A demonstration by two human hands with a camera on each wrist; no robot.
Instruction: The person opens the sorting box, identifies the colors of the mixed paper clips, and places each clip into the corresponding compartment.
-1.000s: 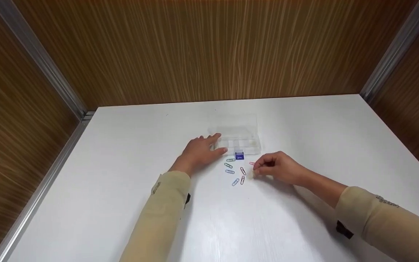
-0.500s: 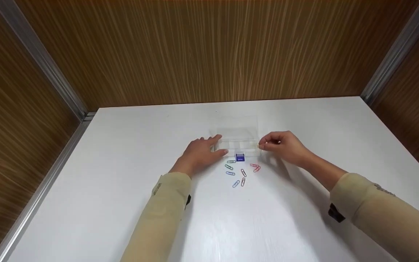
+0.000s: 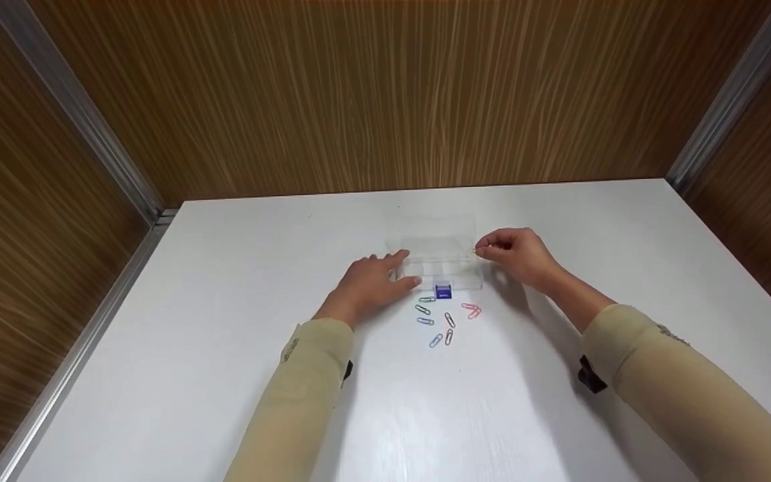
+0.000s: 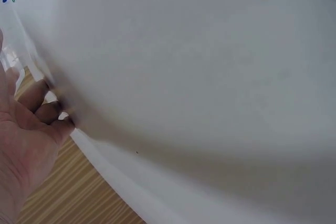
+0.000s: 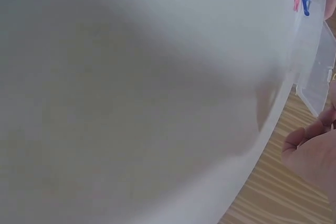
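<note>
A clear plastic compartment box [image 3: 436,258] lies open on the white table [image 3: 225,348], with a blue clasp [image 3: 443,291] at its near edge. Several coloured paper clips [image 3: 449,320] are scattered just in front of it, two pink ones [image 3: 471,309] among them. My left hand [image 3: 399,269] lies flat on the table with straight fingers against the box's left end. Over the box's right end my right hand [image 3: 480,251] hovers, thumb and forefinger pinching a small pale paper clip that barely shows. The right wrist view shows curled fingers [image 5: 312,148] beside the box [image 5: 315,56].
Wood-grain walls [image 3: 385,100] with metal corner strips [image 3: 71,114] close in the table at the back and both sides. The left wrist view shows mostly bare white tabletop [image 4: 210,77] and my palm [image 4: 23,140].
My right hand left the scattered clips with its fingers pinched and rose to the box's right end, uncovering the pink clips. The left hand stayed put.
</note>
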